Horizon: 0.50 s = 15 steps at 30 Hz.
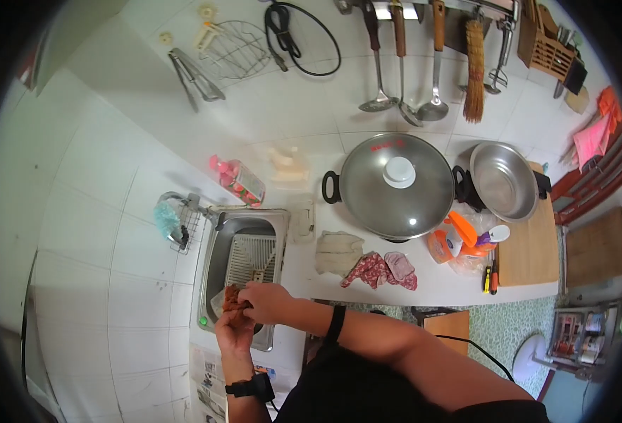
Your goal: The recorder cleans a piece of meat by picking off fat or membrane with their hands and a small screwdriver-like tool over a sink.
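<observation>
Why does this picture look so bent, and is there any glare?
In the head view, the fisheye lens bows the edge of the counter and leaves dark corners; also in the head view, a small bright glare marks the domed lid, while the held brown item lacks clear detail.

A rough-textured, reddish-brown bundle (231, 297) is held up, crumpled and partly hidden by fingers, over the sink (282, 250), between seven and eight o'clock from the middle of the view; its material cannot be made out.
</observation>
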Available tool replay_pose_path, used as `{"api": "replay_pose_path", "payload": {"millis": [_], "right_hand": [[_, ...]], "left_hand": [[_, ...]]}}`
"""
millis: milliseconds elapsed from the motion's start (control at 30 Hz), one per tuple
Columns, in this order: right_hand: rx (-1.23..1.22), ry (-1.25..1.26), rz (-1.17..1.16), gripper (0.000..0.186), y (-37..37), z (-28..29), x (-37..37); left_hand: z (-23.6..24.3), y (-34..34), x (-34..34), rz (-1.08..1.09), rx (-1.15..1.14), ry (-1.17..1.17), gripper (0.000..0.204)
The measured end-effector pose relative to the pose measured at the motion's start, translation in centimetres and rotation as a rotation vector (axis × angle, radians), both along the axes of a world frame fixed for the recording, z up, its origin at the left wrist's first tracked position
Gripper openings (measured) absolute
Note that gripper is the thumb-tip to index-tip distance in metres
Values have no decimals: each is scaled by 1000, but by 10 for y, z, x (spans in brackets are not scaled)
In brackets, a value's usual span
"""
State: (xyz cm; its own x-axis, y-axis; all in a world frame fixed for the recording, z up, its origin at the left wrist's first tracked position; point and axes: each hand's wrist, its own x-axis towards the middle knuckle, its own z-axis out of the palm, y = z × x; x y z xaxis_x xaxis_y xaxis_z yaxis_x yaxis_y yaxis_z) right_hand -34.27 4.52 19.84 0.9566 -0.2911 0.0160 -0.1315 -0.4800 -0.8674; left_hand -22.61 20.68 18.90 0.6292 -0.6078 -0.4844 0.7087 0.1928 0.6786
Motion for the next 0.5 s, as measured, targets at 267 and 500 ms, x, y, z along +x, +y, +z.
{"api": "replay_pose_path", "payload": {"millis": [267, 500], "right_hand": [[-78, -146, 76, 31, 12, 3, 13], [-75, -257, 215, 34, -1, -2, 11]], "left_hand": [[21, 10, -17, -19, -190, -91, 66], [6, 13, -24, 29, -322, 40, 61]]}}
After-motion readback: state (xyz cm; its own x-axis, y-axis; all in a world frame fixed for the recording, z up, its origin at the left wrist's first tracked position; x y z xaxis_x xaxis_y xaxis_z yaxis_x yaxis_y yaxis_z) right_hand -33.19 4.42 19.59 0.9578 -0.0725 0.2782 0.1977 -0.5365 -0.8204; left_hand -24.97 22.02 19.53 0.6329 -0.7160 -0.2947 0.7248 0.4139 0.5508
